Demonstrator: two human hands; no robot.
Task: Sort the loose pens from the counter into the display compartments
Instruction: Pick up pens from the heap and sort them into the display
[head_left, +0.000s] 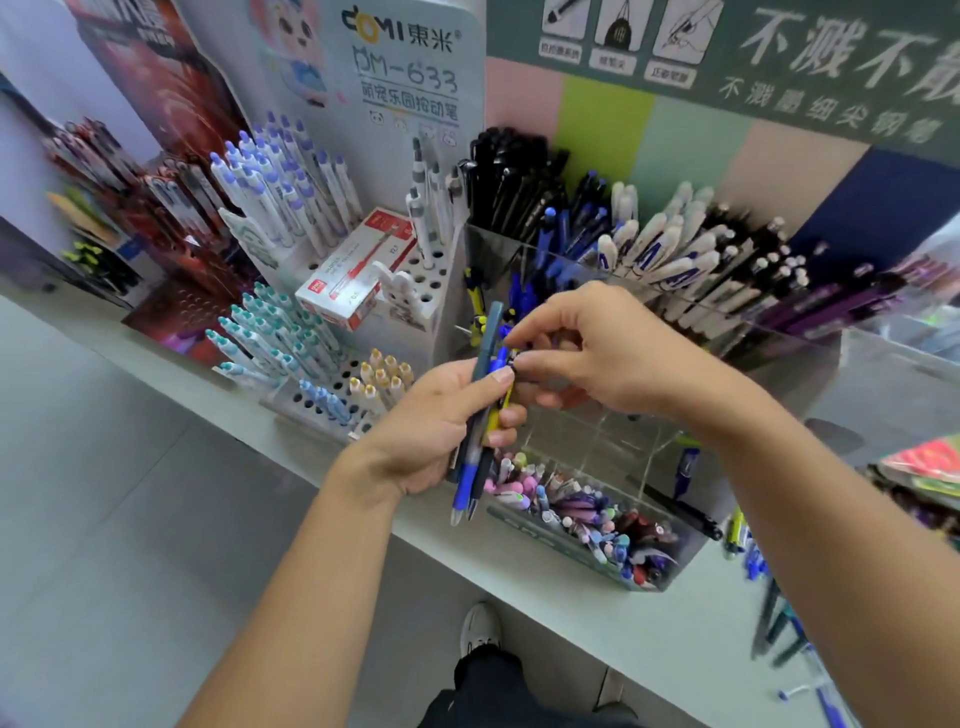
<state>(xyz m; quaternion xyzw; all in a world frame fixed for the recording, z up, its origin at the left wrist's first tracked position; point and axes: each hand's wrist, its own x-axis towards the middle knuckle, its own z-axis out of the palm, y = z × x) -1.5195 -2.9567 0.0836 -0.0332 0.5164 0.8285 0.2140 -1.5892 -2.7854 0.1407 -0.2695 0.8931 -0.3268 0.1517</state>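
My left hand (434, 431) grips a bundle of pens (480, 447) upright over the counter's front edge: a grey one, blue ones and a yellow one, tips pointing down. My right hand (597, 348) reaches in from the right and pinches the top of one pen in the bundle with thumb and forefinger. Just behind both hands stands the clear acrylic display (675, 322) with compartments of black, blue, white and purple pens. Loose pens (748, 540) lie on the counter at the right.
A white perforated stand (415, 291) with purple-capped pens and a red-and-white box (353, 275) sits to the left. A clear tub of mixed small pens (587, 519) stands at the counter's front edge (519, 587). Teal and yellow pens fill a low rack (291, 353).
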